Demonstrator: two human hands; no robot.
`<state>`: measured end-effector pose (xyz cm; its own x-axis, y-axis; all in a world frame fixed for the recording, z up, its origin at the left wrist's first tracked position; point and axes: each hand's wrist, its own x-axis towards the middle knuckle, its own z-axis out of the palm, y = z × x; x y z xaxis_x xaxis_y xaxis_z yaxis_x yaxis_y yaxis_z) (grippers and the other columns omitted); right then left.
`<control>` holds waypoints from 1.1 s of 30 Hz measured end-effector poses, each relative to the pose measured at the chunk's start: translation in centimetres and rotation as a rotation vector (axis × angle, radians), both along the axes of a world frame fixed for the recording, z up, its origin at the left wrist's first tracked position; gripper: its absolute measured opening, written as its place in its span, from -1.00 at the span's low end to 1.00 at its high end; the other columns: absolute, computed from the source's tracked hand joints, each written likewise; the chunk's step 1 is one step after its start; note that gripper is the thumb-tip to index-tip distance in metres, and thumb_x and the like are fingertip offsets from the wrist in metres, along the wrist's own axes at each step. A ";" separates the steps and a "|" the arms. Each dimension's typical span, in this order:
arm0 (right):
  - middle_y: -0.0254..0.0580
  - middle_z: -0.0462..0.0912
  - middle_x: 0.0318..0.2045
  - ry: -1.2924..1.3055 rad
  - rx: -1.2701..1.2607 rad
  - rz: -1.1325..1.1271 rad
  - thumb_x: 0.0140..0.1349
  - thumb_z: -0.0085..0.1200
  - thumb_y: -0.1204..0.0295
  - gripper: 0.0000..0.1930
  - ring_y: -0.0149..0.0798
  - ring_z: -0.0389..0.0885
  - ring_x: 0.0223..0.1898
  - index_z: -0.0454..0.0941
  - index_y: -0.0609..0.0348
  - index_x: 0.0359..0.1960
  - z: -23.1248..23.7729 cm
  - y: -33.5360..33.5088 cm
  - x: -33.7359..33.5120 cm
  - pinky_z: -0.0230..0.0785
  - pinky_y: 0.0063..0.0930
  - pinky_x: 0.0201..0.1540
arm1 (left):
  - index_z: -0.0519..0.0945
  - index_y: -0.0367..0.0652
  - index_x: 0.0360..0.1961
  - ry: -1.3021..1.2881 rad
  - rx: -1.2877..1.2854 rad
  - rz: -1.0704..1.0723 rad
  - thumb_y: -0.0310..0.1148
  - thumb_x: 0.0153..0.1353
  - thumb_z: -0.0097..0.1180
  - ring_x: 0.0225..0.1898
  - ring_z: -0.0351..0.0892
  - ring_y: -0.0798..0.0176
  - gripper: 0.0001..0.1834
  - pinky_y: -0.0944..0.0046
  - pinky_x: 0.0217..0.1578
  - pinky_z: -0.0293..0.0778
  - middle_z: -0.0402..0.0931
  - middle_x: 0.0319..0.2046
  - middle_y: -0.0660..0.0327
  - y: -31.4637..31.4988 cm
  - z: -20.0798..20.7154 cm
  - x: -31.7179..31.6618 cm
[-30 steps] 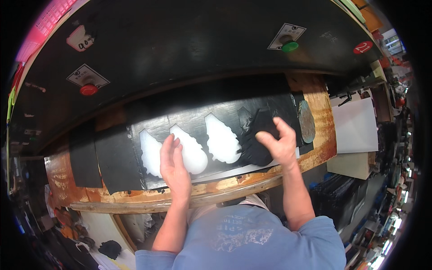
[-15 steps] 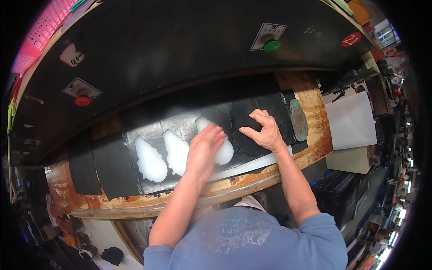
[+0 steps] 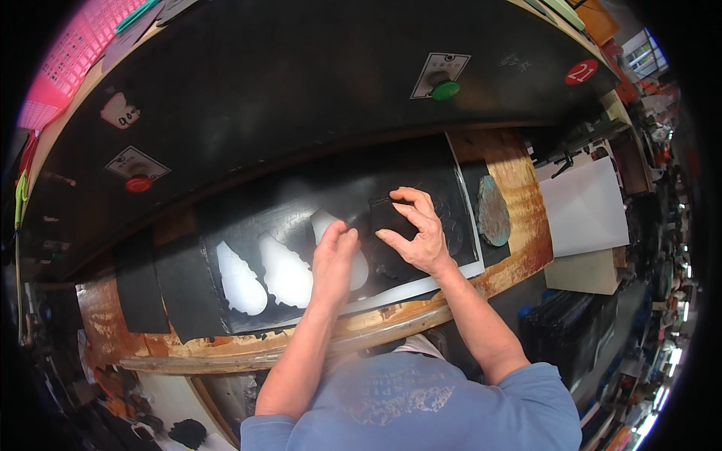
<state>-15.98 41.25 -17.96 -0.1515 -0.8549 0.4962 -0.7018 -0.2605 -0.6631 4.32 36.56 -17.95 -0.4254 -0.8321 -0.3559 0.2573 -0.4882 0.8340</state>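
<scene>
A black sheet (image 3: 293,210) lies on a white board (image 3: 414,289). A row of cut-outs with scalloped sides shows white through it: one at the left (image 3: 241,282), a middle one (image 3: 286,274) and a third (image 3: 323,220) partly covered by my left hand (image 3: 335,259). That hand is blurred, its fingers bent inward; whether it holds anything does not show. Right of it, my right hand (image 3: 417,233) hovers or rests over a dark, similar-sized shape (image 3: 380,218). Its thumb and fingers are spread in a C, and contact with the shape is unclear.
A black press beam (image 3: 301,83) with a red button (image 3: 138,183) and a green button (image 3: 445,91) hangs over the far side. A flat oval greenish-grey slab (image 3: 492,210) lies on the worn wooden table (image 3: 530,218). White sheets (image 3: 583,207) stand at the right.
The black sheet has shifted slightly left, and more white edge shows at its right. Both hands have moved a little left with it. The whole view has tilted slightly.
</scene>
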 end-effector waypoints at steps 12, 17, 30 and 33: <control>-0.02 0.59 0.34 -0.312 0.223 0.082 0.08 0.61 0.33 -0.22 -0.13 0.58 0.34 0.58 0.14 0.38 0.7 0.3 -2.0 0.52 -0.28 0.25 | 0.45 -0.19 0.36 0.358 0.047 -0.127 -0.37 0.66 -0.07 0.17 0.66 0.26 -0.65 0.14 0.22 0.54 0.67 0.26 0.09 -0.9 -1.2 -1.0; 0.01 0.58 0.36 -0.239 0.207 0.140 0.05 0.63 0.28 -0.20 -0.01 0.52 0.42 0.58 0.19 0.37 0.1 0.1 -2.5 0.45 -0.18 0.39 | 0.47 -0.19 0.35 0.421 0.057 -0.143 -0.36 0.65 -0.03 0.22 0.63 0.24 -0.65 0.09 0.31 0.50 0.63 0.29 0.11 -1.0 -1.3 -0.8; 0.13 0.67 0.23 -0.206 0.303 0.113 0.06 0.64 0.19 -0.31 0.11 0.54 0.38 0.68 0.29 0.19 1.2 0.6 -1.4 0.44 -0.09 0.40 | 0.51 -0.25 0.33 0.369 0.024 -0.082 -0.37 0.60 0.12 0.24 0.60 0.27 -0.63 0.18 0.30 0.48 0.60 0.26 0.08 -0.3 -1.8 -2.2; 0.13 0.69 0.20 0.028 0.181 0.139 0.02 0.66 0.23 -0.45 0.08 0.65 0.25 0.77 0.29 -0.01 2.0 0.7 -0.9 0.50 -0.14 0.28 | 0.54 -0.27 0.30 0.219 -0.007 -0.049 -0.38 0.60 0.12 0.14 0.66 0.28 -0.65 0.24 0.22 0.53 0.65 0.20 0.08 -0.3 -1.4 -2.1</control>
